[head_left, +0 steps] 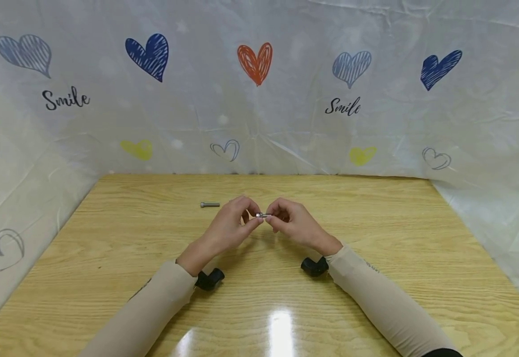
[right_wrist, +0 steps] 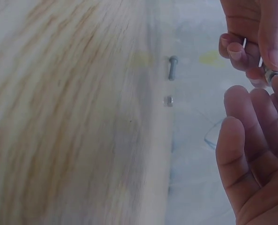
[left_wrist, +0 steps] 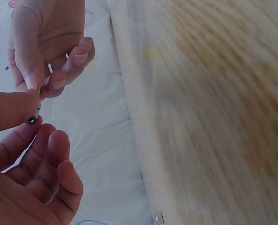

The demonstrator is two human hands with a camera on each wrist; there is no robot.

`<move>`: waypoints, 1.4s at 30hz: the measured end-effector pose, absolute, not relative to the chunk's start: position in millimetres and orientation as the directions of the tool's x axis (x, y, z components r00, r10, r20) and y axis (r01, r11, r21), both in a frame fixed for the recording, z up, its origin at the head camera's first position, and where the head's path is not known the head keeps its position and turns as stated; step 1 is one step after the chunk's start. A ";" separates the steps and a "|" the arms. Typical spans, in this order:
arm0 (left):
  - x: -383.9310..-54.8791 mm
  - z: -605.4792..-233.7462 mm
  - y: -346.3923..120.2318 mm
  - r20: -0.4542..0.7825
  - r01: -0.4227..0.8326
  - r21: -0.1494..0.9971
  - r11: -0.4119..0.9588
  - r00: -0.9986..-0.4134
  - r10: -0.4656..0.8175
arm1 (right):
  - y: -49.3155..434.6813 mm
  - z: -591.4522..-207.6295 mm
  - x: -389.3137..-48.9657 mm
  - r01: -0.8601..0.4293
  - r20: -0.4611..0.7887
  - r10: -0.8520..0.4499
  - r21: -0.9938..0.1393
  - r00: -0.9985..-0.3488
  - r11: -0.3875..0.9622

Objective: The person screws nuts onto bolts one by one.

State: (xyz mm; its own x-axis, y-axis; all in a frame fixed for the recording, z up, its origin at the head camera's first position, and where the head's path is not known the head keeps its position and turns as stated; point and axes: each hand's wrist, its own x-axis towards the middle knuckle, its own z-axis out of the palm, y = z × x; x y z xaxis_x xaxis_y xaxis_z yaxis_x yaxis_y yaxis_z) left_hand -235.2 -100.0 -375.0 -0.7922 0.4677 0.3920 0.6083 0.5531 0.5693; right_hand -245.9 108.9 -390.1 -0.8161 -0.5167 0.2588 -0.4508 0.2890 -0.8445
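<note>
the left hand (head_left: 230, 225) pinches the head end of a socket-head bolt (head_left: 263, 215) above the bench (head_left: 121, 233)'s far half, the right hand (head_left: 298, 224) grips its other end, and a second bolt (head_left: 210, 205) lies toward the far edge near a nut (right_wrist: 168, 101).

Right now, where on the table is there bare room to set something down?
Bare table lies between the right hand and the right edge, and between the loose bolt and the left edge. Crowded: the middle, with left hand, held bolt and nut.
</note>
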 end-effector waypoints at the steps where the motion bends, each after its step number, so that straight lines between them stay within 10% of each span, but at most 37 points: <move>1: -235.2 -374.9 -100.5 0.384 0.606 0.566 0.559 -0.794 0.471 | 108.8 -390.2 -246.0 -0.452 0.257 -0.518 -0.842 -0.816 0.294; 42: -242.0 -365.2 -100.2 0.265 0.575 0.494 0.652 -0.814 0.517 | 113.8 -384.3 -251.7 -0.550 0.278 -0.556 -0.726 -0.783 0.412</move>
